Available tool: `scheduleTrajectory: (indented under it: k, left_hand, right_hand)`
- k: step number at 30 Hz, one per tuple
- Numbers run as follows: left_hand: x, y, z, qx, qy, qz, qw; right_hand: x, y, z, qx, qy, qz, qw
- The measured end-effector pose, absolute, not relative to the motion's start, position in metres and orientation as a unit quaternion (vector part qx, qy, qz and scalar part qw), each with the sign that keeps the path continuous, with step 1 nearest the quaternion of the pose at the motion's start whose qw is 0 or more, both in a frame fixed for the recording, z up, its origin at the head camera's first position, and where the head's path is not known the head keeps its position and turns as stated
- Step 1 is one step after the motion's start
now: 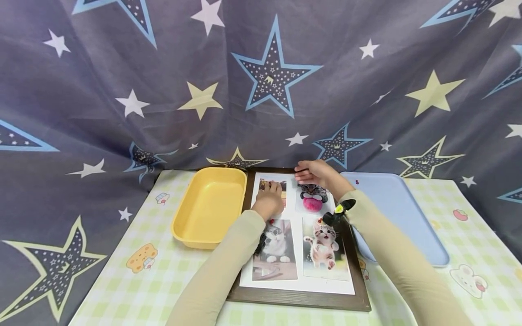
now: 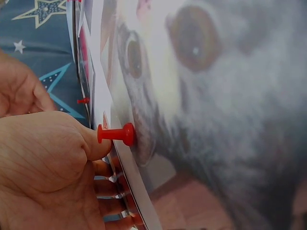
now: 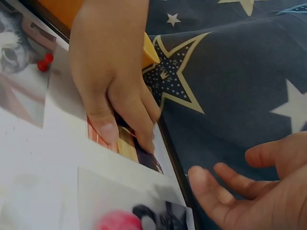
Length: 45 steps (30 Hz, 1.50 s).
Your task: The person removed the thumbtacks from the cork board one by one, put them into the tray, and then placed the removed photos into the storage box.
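Observation:
A white board in a dark brown frame (image 1: 299,298) bears several cat photos. At its upper left my left hand (image 1: 269,199) presses a small photo (image 3: 125,146) with thumb and fingertips, covering part of it. My right hand (image 1: 318,174) hovers by the board's top edge, fingers loosely bent and nothing seen in them. Below it lies a photo of a cat with a pink ball (image 1: 312,204). Nearer are a grey-and-white cat photo (image 1: 277,249) and a jumping kitten photo (image 1: 324,246). A red pushpin (image 2: 115,134) stands in the grey-and-white cat photo.
Left of the frame stands a yellow tub (image 1: 210,206). On the right a light blue tray (image 1: 393,201) has a small red pin (image 1: 357,182) near its far edge. A checked tablecloth (image 1: 122,290) lies beneath, and a starry curtain (image 1: 195,131) hangs behind.

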<state>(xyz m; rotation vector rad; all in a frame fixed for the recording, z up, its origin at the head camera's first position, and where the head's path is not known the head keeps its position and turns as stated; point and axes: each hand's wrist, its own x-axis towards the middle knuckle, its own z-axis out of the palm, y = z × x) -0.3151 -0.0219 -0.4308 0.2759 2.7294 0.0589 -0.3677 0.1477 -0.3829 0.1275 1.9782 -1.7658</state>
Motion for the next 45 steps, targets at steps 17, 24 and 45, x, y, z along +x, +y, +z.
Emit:
scheduleTrajectory:
  k: [17, 24, 45]
  left_hand:
    - [-0.308, -0.025, -0.426, 0.112, 0.977, 0.024, 0.179]
    - [-0.308, -0.025, -0.426, 0.116, 0.978, 0.018, 0.173]
    - [-0.308, -0.024, -0.423, 0.109, 0.977, 0.010, 0.183]
  right_hand:
    - [-0.380, 0.105, -0.402, 0.096, 0.749, -0.630, 0.182]
    - [-0.387, 0.100, -0.412, 0.090, 0.780, -0.601, 0.149]
    - [-0.389, 0.089, -0.416, 0.091, 0.795, -0.585, 0.135]
